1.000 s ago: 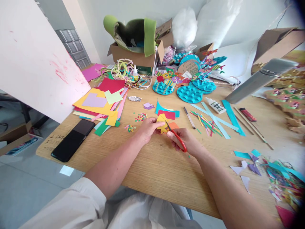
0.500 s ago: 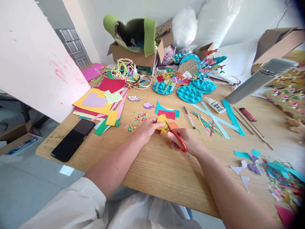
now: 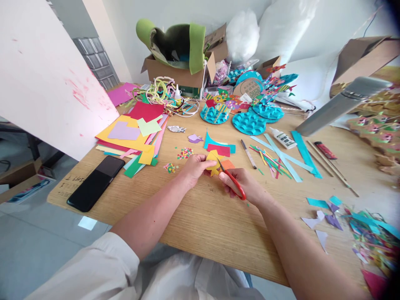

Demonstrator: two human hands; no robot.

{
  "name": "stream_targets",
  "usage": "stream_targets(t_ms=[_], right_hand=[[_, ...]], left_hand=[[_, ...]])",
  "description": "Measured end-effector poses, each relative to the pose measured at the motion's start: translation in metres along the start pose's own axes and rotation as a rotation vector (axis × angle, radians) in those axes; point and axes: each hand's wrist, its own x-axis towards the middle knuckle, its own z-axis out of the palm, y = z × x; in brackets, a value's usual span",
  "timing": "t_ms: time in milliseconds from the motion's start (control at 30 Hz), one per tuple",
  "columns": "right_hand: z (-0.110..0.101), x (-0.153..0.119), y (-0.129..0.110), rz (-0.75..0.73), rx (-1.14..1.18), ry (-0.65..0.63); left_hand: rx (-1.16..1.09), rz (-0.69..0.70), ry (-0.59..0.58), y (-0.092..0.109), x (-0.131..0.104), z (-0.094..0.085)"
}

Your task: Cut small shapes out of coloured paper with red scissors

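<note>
Near the middle of the wooden table, my left hand (image 3: 197, 166) pinches a yellow paper piece (image 3: 213, 157) with a cut, pointed outline. My right hand (image 3: 239, 183) is closed round the red handles of the scissors (image 3: 235, 183), whose dark blades touch the right side of the yellow paper. Just behind lie a red paper piece (image 3: 218, 150), blue paper (image 3: 211, 141) and an orange piece (image 3: 228, 164). Small coloured paper bits (image 3: 185, 153) and a purple fish-like cutout (image 3: 195, 138) rest to the left of the yellow paper.
A black phone (image 3: 95, 183) and stacked coloured paper (image 3: 125, 132) lie left. Blue bumpy discs (image 3: 249, 122) stand behind. On the right are a pen (image 3: 248, 154), glue bottle (image 3: 283, 138), paper strips (image 3: 283, 156), a grey flask (image 3: 342, 106) and a scrap pile (image 3: 371, 237).
</note>
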Motion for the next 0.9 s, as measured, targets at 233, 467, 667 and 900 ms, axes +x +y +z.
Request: stream_targets(t_ms=[233, 467, 667, 900], right_hand=[[0.0003, 0.0024, 0.0024, 0.001, 0.003, 0.013], [0.0000, 0.0018, 0.0025, 0.000, -0.004, 0.019], [-0.0007, 0.0011, 0.0016, 0.011, -0.013, 0.020], [-0.0007, 0.0012, 0.0029, 0.008, 0.003, 0.004]], left_hand=[[-0.011, -0.013, -0.020, -0.0003, 0.0005, -0.0007], [-0.019, -0.021, -0.018, 0.0008, 0.0004, -0.0009], [-0.012, -0.006, 0.024, 0.0016, 0.0004, -0.0012], [-0.003, 0.001, -0.003, 0.0011, 0.0007, -0.0019]])
